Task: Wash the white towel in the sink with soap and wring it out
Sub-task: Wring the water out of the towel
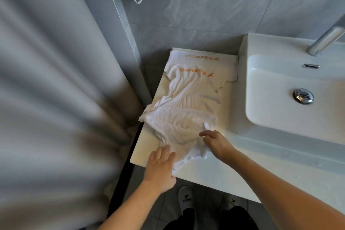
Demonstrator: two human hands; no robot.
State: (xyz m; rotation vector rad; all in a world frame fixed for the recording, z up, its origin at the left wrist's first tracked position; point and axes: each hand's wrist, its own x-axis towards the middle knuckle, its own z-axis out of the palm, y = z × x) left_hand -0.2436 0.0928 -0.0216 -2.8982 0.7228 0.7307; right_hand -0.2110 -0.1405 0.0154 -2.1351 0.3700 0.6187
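Hands (162, 162) on rumpled towel (186, 106), faucet (326, 41) cut off

White counter (222, 174) carries a rumpled towel (179, 115) overlapping 1 folded towel (209, 56).

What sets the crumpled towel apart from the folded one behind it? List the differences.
The crumpled towel lies spread and wrinkled toward the counter's front edge; the folded towel lies flat by the wall. Both hands, left hand and right hand, touch the crumpled one; none touches the folded one. Both are white with orange hotel lettering.
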